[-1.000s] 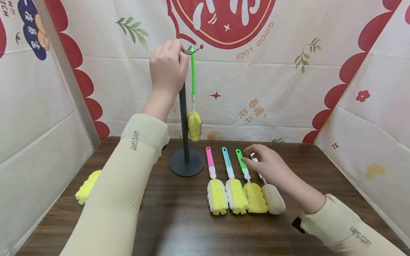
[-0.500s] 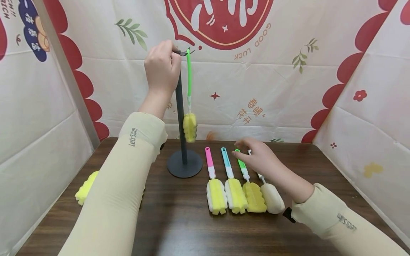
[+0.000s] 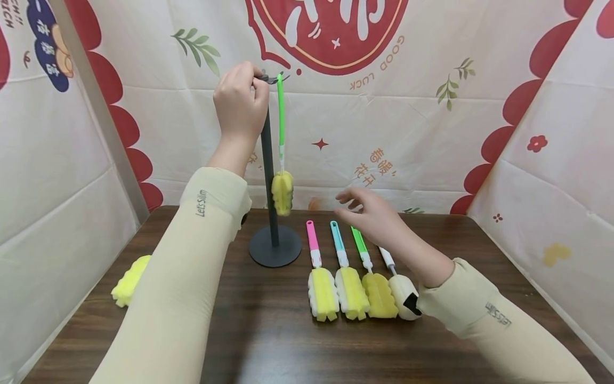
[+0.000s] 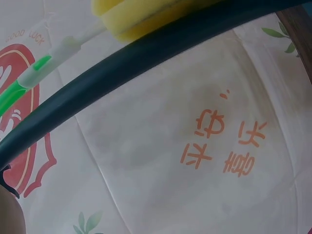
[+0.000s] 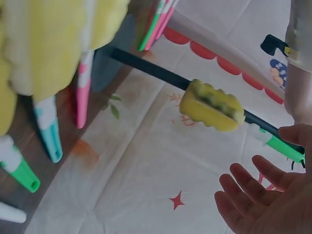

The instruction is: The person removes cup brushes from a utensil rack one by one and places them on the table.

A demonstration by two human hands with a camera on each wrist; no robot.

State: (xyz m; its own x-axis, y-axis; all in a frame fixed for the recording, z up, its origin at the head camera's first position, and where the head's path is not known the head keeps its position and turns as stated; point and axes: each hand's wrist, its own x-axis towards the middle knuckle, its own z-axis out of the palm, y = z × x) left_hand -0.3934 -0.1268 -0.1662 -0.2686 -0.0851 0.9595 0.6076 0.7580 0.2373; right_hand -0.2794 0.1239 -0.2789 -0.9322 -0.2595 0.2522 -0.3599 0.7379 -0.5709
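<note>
My left hand (image 3: 242, 104) grips the top of a dark upright stand (image 3: 275, 248), its fingers curled at the hooks. From one hook hangs a green-handled sponge bottle brush (image 3: 282, 194), yellow head down beside the pole. My right hand (image 3: 376, 218) is in the air with nothing in it, its fingers spread and loosely bent in the right wrist view. Below it, a row of brushes lies on the table: one pink-handled (image 3: 323, 293), one blue-handled (image 3: 352, 293), one green-handled (image 3: 379, 296) and one white-handled (image 3: 399, 285). The right hand and cuff partly cover the last two.
Another yellow sponge head (image 3: 130, 280) lies at the left of the brown table (image 3: 273, 341), partly behind the left sleeve. More pink and green handles (image 5: 155, 24) show in the right wrist view. Printed cloth (image 3: 331, 122) stands around the back and sides.
My right hand has risen away from the green and white handles, moving left and toward the back. The stand top, left hand and hanging brush have shifted slightly left.
</note>
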